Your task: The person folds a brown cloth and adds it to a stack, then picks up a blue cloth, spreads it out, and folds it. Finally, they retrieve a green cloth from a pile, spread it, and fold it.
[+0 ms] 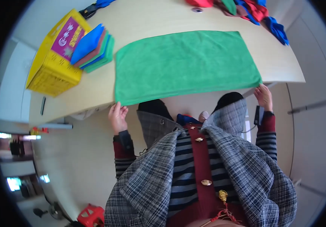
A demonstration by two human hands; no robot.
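A green cloth (185, 64) lies spread flat on the pale wooden table (147, 19), its near edge along the table's front edge. My left hand (117, 115) pinches the cloth's near left corner. My right hand (263, 95) pinches its near right corner. Both hands sit just off the table's front edge, with plaid sleeves behind them.
A stack of folded cloths (93, 49), blue on top, rests on a yellow crate (55, 56) at the table's left. A heap of red, blue and green cloths (246, 9) lies at the far right. A red stool (91, 215) stands on the floor.
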